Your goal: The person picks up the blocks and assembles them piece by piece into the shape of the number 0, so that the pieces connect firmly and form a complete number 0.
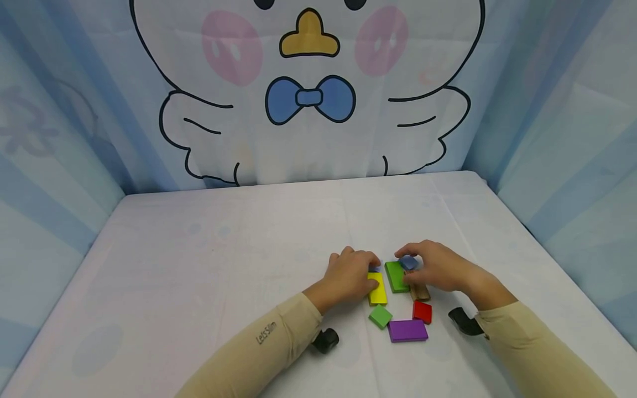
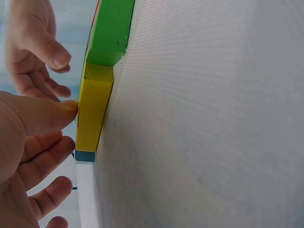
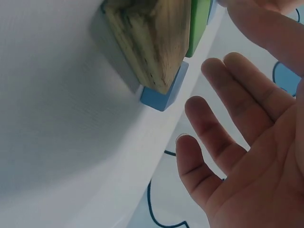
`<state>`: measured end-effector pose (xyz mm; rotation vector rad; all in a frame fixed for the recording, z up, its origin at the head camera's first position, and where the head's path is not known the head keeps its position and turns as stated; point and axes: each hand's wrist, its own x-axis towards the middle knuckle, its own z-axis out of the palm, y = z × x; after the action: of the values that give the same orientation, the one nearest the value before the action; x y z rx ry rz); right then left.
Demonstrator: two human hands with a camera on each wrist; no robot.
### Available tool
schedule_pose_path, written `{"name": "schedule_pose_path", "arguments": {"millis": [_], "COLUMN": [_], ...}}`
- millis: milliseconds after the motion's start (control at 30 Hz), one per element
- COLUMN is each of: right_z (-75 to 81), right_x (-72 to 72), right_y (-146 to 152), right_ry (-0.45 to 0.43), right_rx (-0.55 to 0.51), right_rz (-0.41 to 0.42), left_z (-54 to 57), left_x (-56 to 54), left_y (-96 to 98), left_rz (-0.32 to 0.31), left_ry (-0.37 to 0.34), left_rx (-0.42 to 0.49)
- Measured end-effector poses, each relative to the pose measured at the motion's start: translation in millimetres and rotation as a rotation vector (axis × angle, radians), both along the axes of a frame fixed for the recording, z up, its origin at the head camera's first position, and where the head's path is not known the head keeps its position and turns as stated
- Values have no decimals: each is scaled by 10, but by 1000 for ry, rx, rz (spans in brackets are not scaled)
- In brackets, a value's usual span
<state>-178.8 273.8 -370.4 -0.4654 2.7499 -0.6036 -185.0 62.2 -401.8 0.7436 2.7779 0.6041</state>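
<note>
My left hand reaches in from the left, its thumb on the yellow block and a fingertip over a pale blue block just beyond it. In the left wrist view, the thumb meets the yellow block's edge while the other fingers spread loosely. My right hand arches over the far right blocks. Its forefinger is by a blue diamond-like block, its thumb over a wooden block beside a large green block. The right wrist view shows its fingers loosely extended, apart from the wooden block.
Nearer me on the white table lie a small green block, a red block and a purple block, in a rough ring with the others. Cartoon-printed cloth hangs behind the table.
</note>
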Motion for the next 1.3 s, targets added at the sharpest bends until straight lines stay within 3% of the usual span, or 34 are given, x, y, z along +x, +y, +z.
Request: {"name": "schedule_pose_path", "arguments": {"millis": [333,933,1300], "right_z": [-31,-95,-102], "right_x": [-5,15,24], "right_y": [-34,-98,-113], "right_ry": [15,-12,15], "right_rx": [19,52,50], "right_rz": [61,31,65], "left_z": [2,2,18], "left_x": [-2,-11,-1], "left_y": [-4,1,-5], "left_rz": [-3,-7,-9], "left_ry": [-8,1,9], "left_rx": [-2,-21,-28]}}
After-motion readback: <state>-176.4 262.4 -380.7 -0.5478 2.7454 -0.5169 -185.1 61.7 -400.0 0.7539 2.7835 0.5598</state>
